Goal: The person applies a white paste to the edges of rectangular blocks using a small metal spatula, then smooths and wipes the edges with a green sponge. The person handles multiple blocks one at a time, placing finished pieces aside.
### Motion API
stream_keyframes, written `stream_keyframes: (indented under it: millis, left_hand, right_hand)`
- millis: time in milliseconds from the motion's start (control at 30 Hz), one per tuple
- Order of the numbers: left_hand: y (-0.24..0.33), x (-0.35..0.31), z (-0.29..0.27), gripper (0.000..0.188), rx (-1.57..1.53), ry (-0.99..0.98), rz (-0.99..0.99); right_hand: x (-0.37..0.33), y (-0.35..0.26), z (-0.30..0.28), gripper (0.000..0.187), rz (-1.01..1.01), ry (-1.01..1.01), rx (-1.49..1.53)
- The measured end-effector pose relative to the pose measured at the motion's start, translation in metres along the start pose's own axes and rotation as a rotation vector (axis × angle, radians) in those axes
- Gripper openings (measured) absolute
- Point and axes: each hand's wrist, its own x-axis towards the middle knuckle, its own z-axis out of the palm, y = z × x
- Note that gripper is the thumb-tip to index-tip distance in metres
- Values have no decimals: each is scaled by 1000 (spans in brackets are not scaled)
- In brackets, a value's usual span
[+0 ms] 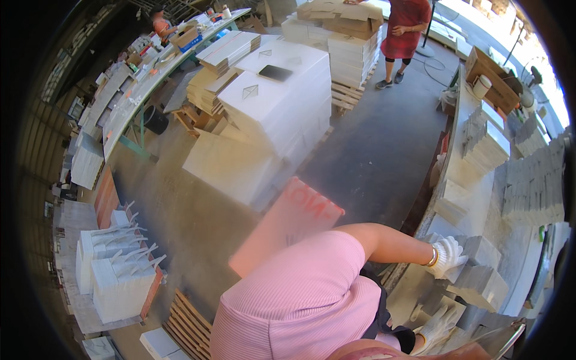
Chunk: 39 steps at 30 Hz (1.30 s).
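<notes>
My left hand (447, 257), in a white knitted glove with a bracelet at the wrist, reaches to the right over the bench. Its fingers are apart and rest at the side of a stack of grey-white tiles (482, 252). A second tile stack (479, 287) stands just below that hand. Nearer my body, my right hand (437, 329), also gloved, has its fingers stretched out over a flat beige surface (451, 309). I see nothing held in it. Part of this hand is hidden by my clothing.
More tile stacks (487, 143) line the bench on the right. Behind me stand a pink printed box (288, 225) and a pallet load of white boxes (294, 90) with a dark tablet-like object (275, 73). Strapped white bundles (123, 288) sit left. A person in red (408, 30) stands beyond.
</notes>
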Motion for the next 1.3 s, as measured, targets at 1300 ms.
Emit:
stream_keyframes:
  millis: [1300]
  left_hand:
    - [0,-4,-14,71,-31,50,6]
  right_hand:
    - [42,0,29,82,123,88,190]
